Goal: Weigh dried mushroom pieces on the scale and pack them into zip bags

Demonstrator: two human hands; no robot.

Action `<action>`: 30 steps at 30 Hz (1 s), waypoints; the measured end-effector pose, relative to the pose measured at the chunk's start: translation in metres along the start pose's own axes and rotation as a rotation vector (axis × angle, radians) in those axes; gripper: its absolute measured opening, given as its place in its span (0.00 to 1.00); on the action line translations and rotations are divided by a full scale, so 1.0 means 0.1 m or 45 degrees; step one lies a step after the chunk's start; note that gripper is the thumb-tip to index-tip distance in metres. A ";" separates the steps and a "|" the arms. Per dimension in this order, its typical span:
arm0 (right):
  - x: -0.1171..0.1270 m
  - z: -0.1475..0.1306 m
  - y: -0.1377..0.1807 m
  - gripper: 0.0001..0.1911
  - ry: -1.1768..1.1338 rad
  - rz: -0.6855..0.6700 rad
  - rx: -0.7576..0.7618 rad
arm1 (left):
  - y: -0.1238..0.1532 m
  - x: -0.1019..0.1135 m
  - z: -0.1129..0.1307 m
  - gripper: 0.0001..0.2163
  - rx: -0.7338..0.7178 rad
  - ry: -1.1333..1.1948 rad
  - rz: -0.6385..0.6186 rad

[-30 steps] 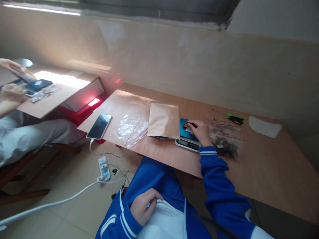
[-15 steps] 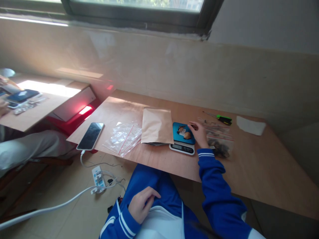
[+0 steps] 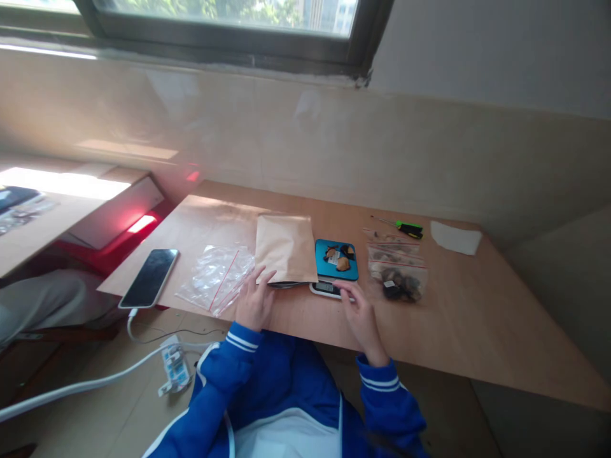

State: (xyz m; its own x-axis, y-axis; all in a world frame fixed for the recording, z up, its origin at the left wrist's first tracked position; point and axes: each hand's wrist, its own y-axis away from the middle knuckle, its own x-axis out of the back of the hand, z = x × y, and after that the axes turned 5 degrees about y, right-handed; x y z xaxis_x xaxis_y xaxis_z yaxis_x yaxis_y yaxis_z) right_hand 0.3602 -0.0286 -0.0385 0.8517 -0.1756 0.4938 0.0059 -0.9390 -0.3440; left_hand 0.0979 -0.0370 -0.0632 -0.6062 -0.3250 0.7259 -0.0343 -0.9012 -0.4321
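A small digital scale [image 3: 335,270] with a blue platform sits mid-table, a few brown pieces lying on it. My right hand [image 3: 360,316] hovers just in front of the scale's display, fingers spread, holding nothing. My left hand [image 3: 255,299] rests flat on the table with its fingertips at the lower edge of a brown paper envelope [image 3: 285,247], beside a pile of clear zip bags [image 3: 217,277] with red seals. Both sleeves are blue with white stripes.
Filled zip bags [image 3: 398,272] of dark pieces lie right of the scale. Behind them are a green-handled tool [image 3: 407,229] and a white cloth [image 3: 455,238]. A phone [image 3: 149,277] lies at the table's left corner, its cable dropping to a power strip [image 3: 172,368]. Another desk stands at left.
My right hand drew back from the scale platform to in front of the display. My left hand rose from my lap onto the table by the envelope. The view tilted up.
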 end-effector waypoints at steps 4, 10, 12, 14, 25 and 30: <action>-0.17 -0.19 0.21 0.13 -0.074 -0.248 0.043 | -0.32 -0.06 -0.16 0.23 -0.132 -0.085 -0.185; -0.37 -0.47 0.16 0.15 -0.219 -0.458 0.110 | -0.59 0.00 -0.24 0.15 -0.229 -0.043 -0.140; -0.48 -0.54 0.08 0.16 -0.187 -0.503 0.175 | -0.67 0.03 -0.20 0.13 -0.253 -0.011 -0.101; -0.61 -0.59 0.00 0.18 -0.089 -0.502 0.251 | -0.75 0.07 -0.15 0.12 -0.253 0.017 -0.031; -0.86 -0.99 -0.42 0.22 0.556 -0.332 0.347 | -0.82 0.28 0.17 0.11 -0.252 0.099 0.320; -0.91 -1.00 -0.73 0.21 0.738 -0.449 0.138 | -0.78 0.29 0.26 0.10 -0.278 0.128 0.366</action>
State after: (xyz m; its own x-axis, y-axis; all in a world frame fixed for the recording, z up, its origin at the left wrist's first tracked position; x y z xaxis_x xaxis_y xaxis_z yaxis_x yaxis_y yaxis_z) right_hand 0.2299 0.0261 0.0212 0.3713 -0.0231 0.9282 0.3097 -0.9394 -0.1473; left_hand 0.1036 0.0160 0.0058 -0.6903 -0.5165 0.5066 -0.0133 -0.6910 -0.7227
